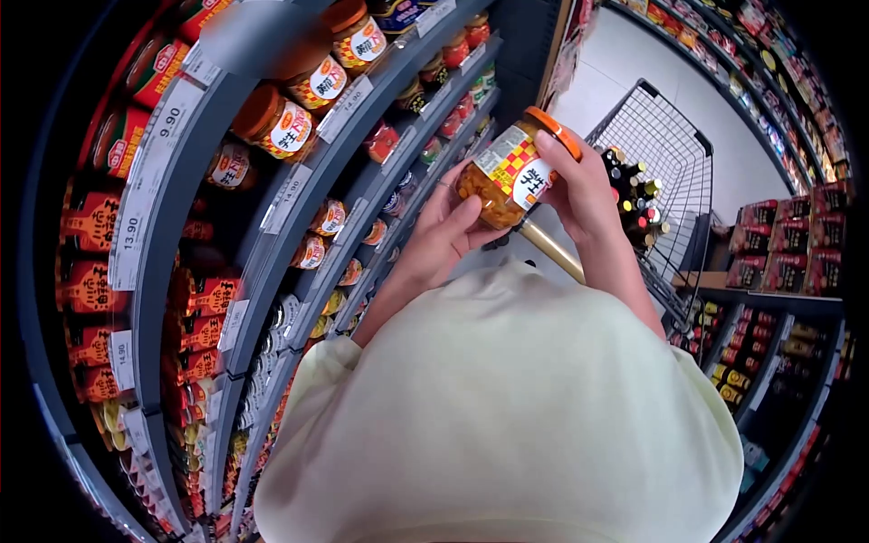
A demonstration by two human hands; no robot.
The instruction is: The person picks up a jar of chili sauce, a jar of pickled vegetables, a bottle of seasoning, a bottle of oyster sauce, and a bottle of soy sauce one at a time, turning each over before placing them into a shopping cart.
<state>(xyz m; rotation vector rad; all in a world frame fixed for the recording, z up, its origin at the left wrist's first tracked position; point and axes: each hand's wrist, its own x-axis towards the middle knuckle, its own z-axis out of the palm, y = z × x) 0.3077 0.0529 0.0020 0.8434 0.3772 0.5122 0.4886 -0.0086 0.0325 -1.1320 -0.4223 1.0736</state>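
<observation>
A glass jar with an orange lid and a yellow-and-red checked label is held up in front of my chest, tilted. My left hand grips its lower left side, thumb on the glass. My right hand wraps the right side, with the thumb near the orange lid. Chunky orange-brown food shows through the glass. Just beyond the jar, to the right, stands a wire shopping cart with several dark bottles in it.
Shelves on my left carry similar orange-lidded jars, red cans and orange-red packages, with price tags along their edges. On the right are stacked red boxes and more stocked shelves. A blurred grey patch covers part of the upper left.
</observation>
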